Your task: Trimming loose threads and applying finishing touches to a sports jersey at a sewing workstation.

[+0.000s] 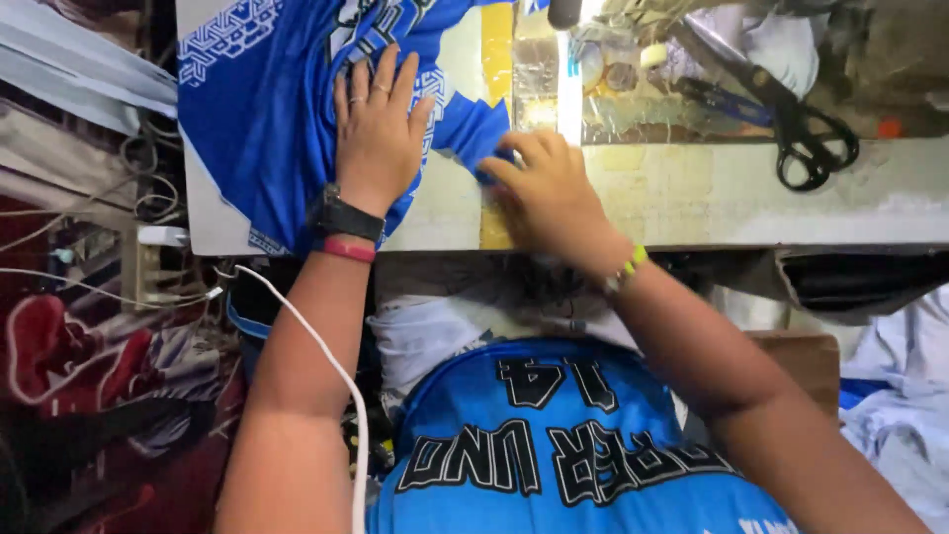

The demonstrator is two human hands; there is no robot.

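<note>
- Left hand (pixel 381 133) lay flat on blue patterned fabric (pixel 267 109), fingers spread wide, palm pressing down, not gripping.
- Right hand (pixel 544 193) sat just beside it near the front edge of the surface (pixel 692 193), fingers curled narrow, pinching a small fold of the same blue fabric at its right tip.
- Blue fabric covered the left part of the surface, draped over the left edge and partly over the front edge.
- Bare pale stretch of surface ran along the front edge to the right of the right hand; open room there.
- Black scissors (pixel 801 129) lay toward the far right of the surface, well apart from both hands, blades pointing to the far edge.
- Bright strip light (pixel 570 84) ran from the far edge toward the middle, just beyond the right hand.
- Cluttered shiny area behind the light held small round bits and pale cloth; contents too blurred to tell.
- Black watch (pixel 346 216) and red band on the left wrist; yellow-green band (pixel 631 265) on the right wrist.
- White cable (pixel 326 366) ran along the left forearm below the front edge.
- Left of the surface: tangled cords and stacked cloth; right of it, pale cloth heap (pixel 900 396).
</note>
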